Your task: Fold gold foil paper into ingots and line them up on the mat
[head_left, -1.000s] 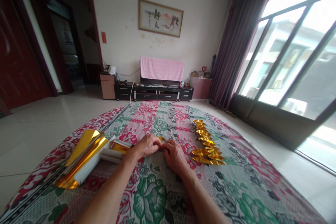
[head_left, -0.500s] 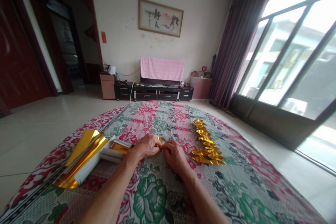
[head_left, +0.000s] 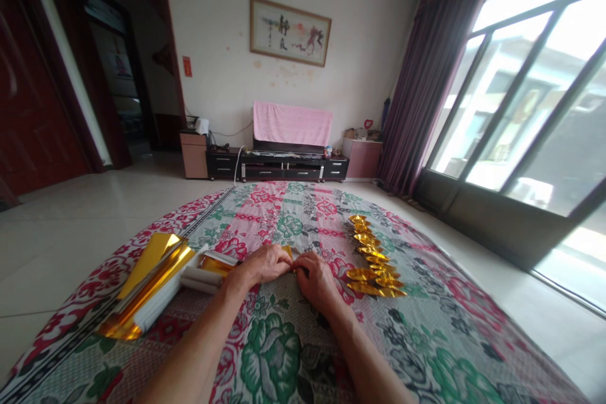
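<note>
Across the flowered cloth (head_left: 269,353) lie, from the left, gold and white sheets (head_left: 156,293) and a smaller bundle (head_left: 201,279), then the left hand (head_left: 266,263) and right hand (head_left: 313,279), fingertips together, pinching a small gold piece (head_left: 286,250) between them, and finally a column of folded gold shapes (head_left: 377,259).
</note>
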`<move>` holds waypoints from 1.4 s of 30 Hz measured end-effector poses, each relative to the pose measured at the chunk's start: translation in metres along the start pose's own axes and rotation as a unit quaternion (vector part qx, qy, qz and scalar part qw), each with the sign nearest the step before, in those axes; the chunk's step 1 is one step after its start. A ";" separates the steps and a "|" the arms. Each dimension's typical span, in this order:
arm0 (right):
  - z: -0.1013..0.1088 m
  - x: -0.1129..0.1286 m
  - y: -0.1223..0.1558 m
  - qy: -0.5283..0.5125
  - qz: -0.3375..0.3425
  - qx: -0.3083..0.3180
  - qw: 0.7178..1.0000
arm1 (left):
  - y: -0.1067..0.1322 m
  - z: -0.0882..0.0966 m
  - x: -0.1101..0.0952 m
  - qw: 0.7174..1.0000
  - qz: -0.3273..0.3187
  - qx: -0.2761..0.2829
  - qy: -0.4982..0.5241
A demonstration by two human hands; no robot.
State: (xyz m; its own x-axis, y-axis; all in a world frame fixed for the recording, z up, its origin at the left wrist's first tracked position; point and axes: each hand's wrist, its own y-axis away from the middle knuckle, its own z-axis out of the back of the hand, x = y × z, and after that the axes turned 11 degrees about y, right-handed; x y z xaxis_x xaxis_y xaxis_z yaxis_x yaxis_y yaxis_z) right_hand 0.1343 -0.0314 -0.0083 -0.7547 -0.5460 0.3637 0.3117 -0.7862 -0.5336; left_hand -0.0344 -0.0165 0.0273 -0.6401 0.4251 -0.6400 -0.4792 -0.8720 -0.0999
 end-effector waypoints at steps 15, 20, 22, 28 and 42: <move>0.001 0.002 0.000 0.008 -0.018 0.002 1.000 | -0.001 0.000 0.008 0.999 0.015 0.010 0.046; 0.000 0.001 -0.001 -0.001 -0.013 -0.004 1.000 | -0.003 -0.002 0.006 0.999 0.014 -0.013 0.026; -0.001 0.000 0.000 -0.012 -0.009 -0.011 1.000 | -0.003 -0.003 0.004 1.000 0.009 -0.011 0.022; -0.002 -0.001 0.001 -0.031 -0.014 -0.027 0.999 | -0.003 -0.006 0.000 1.000 0.025 -0.013 0.013; -0.003 -0.001 -0.001 -0.051 -0.025 -0.041 0.998 | -0.004 -0.009 0.004 0.998 0.035 -0.048 0.009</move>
State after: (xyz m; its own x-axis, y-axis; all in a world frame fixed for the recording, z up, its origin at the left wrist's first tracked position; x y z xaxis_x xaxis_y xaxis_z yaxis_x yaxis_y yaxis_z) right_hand 0.1331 -0.0294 -0.0109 -0.7036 -0.5374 0.4648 0.2244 -0.7888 -0.5722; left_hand -0.0298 -0.0135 0.0188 -0.6591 0.3583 -0.6613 -0.3729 -0.9192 -0.1264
